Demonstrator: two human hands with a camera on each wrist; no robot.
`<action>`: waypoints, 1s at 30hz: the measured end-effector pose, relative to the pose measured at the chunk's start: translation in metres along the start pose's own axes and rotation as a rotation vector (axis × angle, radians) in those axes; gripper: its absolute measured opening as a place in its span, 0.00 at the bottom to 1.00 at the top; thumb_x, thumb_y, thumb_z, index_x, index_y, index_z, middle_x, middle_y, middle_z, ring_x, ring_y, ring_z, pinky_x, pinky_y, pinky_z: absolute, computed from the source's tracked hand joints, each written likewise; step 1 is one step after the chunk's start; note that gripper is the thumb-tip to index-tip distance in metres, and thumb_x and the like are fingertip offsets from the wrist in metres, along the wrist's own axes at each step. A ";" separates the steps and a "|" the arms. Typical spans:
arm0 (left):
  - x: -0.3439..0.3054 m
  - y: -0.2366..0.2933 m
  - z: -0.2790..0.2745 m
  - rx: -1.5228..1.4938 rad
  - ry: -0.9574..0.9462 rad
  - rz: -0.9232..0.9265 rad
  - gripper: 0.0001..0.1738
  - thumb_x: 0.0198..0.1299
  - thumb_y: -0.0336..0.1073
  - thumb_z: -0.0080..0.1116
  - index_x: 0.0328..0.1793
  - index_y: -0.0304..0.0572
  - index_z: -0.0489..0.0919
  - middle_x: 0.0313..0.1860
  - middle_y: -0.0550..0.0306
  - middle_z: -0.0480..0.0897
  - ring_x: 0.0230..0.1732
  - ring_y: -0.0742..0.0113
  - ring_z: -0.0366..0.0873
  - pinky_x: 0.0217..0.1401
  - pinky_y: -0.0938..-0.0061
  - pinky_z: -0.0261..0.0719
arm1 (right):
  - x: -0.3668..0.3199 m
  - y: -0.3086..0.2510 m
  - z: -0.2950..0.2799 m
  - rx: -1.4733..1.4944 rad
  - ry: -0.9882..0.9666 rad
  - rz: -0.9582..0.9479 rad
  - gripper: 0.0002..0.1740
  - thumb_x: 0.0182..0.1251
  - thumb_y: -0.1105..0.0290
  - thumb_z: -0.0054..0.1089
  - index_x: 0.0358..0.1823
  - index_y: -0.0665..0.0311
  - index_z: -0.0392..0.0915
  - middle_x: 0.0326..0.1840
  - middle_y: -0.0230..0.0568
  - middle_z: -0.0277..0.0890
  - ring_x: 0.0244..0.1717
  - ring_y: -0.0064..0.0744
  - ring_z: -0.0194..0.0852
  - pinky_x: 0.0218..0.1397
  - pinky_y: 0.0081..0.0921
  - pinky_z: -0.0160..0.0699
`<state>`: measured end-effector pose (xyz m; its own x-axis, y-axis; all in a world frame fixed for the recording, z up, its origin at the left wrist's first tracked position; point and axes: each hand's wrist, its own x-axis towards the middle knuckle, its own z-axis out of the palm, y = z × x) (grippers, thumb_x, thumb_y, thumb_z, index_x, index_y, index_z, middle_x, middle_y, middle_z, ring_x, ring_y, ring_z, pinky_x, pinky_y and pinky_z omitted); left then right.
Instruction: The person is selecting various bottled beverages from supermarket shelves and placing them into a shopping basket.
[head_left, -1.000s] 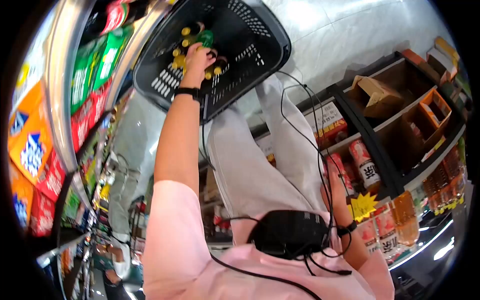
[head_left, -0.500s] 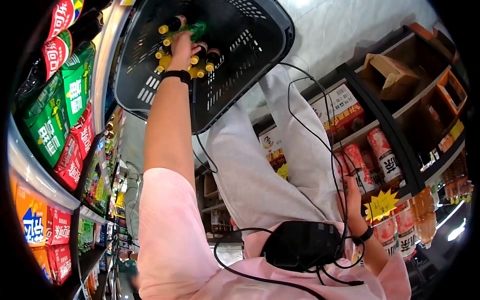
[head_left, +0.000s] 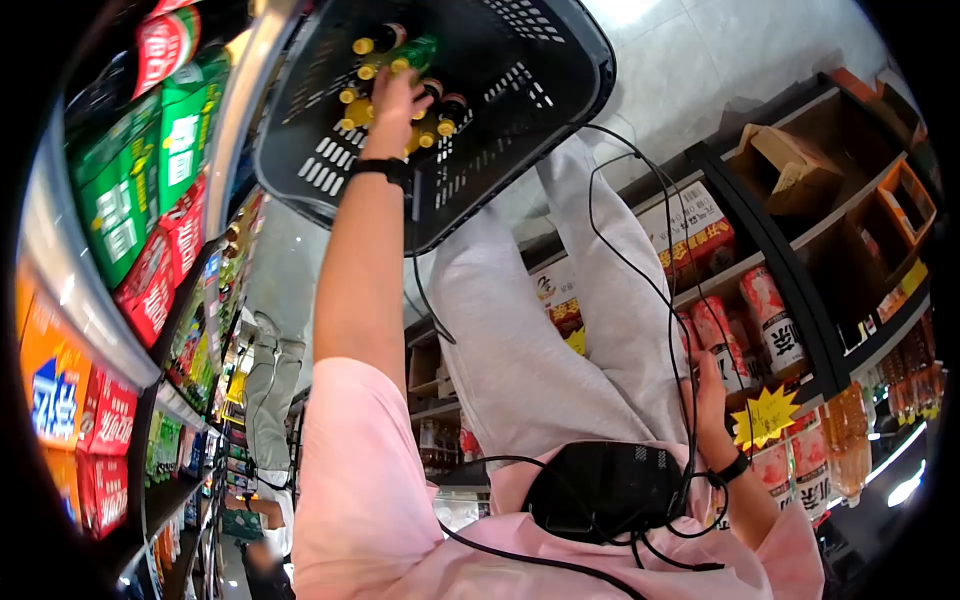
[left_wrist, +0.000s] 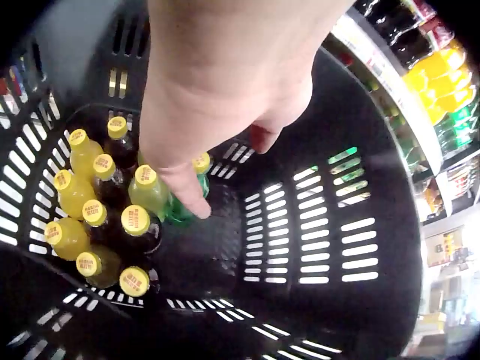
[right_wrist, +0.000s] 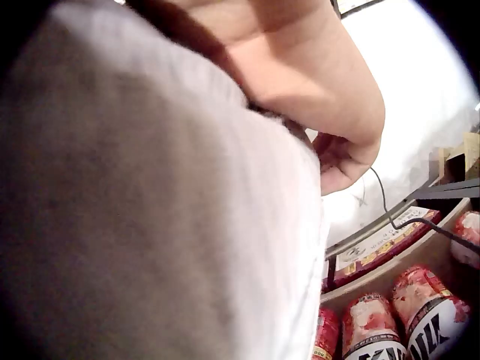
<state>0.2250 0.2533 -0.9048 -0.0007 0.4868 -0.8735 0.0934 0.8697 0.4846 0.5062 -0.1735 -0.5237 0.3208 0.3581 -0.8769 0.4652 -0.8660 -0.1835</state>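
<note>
My left hand is inside a black shopping basket, just above a group of yellow-capped bottles. In the left wrist view the hand has one finger extended over a green bottle, close beside its cap. Next to it stand upright bottles with yellow drink and dark drink, packed against the basket's side. My right hand rests loosely against the grey trousers and holds nothing. In the right wrist view its fingers are relaxed beside the cloth.
Shelves with green packs and red packs run along the left. To the right, a low shelf holds pink-and-white bottles and an open carton. Black cables hang in front of me. Another person's legs show at left.
The green bottle, gripped earlier among the others, now stands with my left hand's fingers loosened over it. The basket shifted left and then back right in view. My right hand stays at the trousers.
</note>
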 end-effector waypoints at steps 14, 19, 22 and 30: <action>-0.446 0.048 -0.021 0.724 -0.035 0.516 0.09 0.63 0.39 0.61 0.42 0.42 0.82 0.30 0.47 0.84 0.34 0.49 0.83 0.36 0.60 0.78 | -0.006 -0.024 -0.068 -0.346 -0.029 -0.397 0.21 0.66 0.56 0.58 0.46 0.69 0.72 0.39 0.60 0.80 0.43 0.65 0.80 0.48 0.54 0.80; -0.511 0.062 -0.012 0.803 -0.182 0.565 0.12 0.61 0.36 0.62 0.49 0.42 0.82 0.35 0.49 0.84 0.40 0.48 0.82 0.43 0.59 0.79 | 0.039 -0.018 -0.083 -0.313 0.000 -0.771 0.23 0.66 0.52 0.57 0.43 0.70 0.77 0.42 0.65 0.82 0.49 0.66 0.80 0.52 0.53 0.79; -0.534 0.105 0.011 1.005 -0.169 0.810 0.15 0.62 0.36 0.60 0.52 0.37 0.82 0.46 0.45 0.81 0.46 0.47 0.81 0.49 0.61 0.79 | 0.054 -0.041 -0.091 -0.457 -0.142 -0.600 0.27 0.67 0.50 0.53 0.47 0.70 0.82 0.52 0.65 0.81 0.54 0.63 0.80 0.57 0.50 0.77; -0.678 0.366 0.068 0.404 0.329 1.343 0.06 0.63 0.30 0.63 0.44 0.39 0.81 0.28 0.58 0.75 0.25 0.73 0.72 0.30 0.75 0.73 | 0.039 -0.068 -0.132 -0.575 -0.380 -0.646 0.27 0.68 0.50 0.49 0.50 0.66 0.85 0.59 0.58 0.80 0.62 0.52 0.78 0.63 0.45 0.74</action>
<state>0.3272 0.2355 -0.1383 0.0924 0.9489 0.3019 0.4781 -0.3082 0.8225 0.5958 -0.0547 -0.4865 -0.3848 0.4831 -0.7865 0.8271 -0.1978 -0.5262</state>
